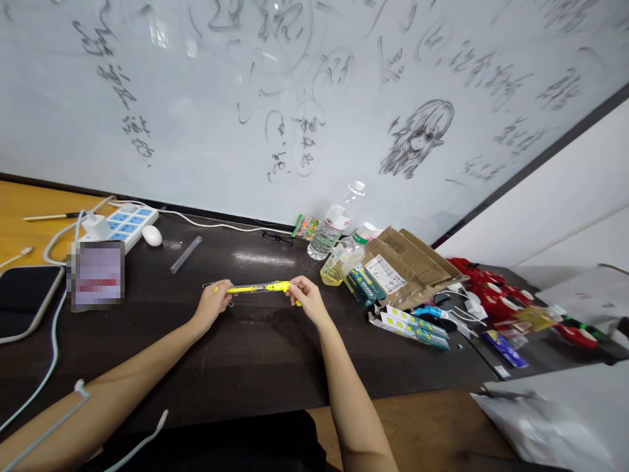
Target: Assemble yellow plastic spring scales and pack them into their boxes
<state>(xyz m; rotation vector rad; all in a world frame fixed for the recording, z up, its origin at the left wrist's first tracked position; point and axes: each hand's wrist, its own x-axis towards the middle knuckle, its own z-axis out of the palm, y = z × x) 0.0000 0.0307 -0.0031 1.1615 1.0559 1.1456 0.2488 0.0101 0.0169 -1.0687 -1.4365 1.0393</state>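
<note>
Above the dark desk I hold a slim yellow stick-like item (246,288) level, with a partly clear or silvery middle. Its exact kind cannot be made out. My left hand (215,300) is closed around its left end, where a thin dark tip and a small loop show past the fingers. At the other end my right hand (305,298) pinches the chunkier yellow part between thumb and fingers. A clear plastic tube (187,254) lies on the desk beyond my left hand.
Two plastic bottles (330,229), flattened cardboard (413,265) and green-yellow boxes (410,326) stand or lie to the right, near red items (496,288). A power strip (130,223), white mouse (152,235) and phone (27,300) lie left. A whiteboard (196,131) rises behind.
</note>
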